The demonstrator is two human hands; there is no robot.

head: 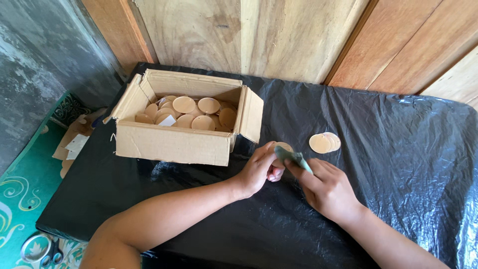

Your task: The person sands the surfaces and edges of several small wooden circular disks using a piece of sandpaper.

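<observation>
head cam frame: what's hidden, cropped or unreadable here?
- Wooden disc in the left hand: mostly covered by fingers and the green piece held by the right hand.
- Cardboard box: near wall hides the lower discs; count unclear.
- Stack of discs on the black plastic sheet: overlapping, number unclear.
- Scissors: cut off by the bottom edge.

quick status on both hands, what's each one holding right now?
Left hand: closed on a round wooden disc.
Right hand: fingers pinching a small greenish folded piece against that disc.
</observation>
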